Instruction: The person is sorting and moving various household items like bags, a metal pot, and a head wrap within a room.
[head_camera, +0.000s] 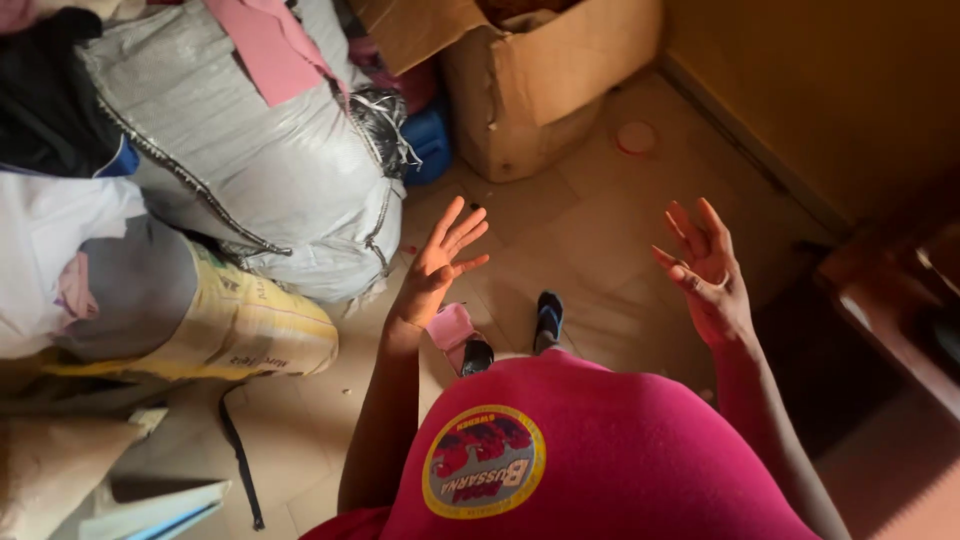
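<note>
Seen from above, a person in a red shirt holds both bare arms out in front of the body, elbows bent. The left hand (438, 262) is raised with the palm open and turned toward the right side, fingers spread and pointing up and away. The right hand (707, 272) is raised at about the same height, palm turned inward toward the left, fingers loosely spread and slightly curled. Both hands are empty and well apart from each other, touching nothing. Two feet show below, between the arms.
</note>
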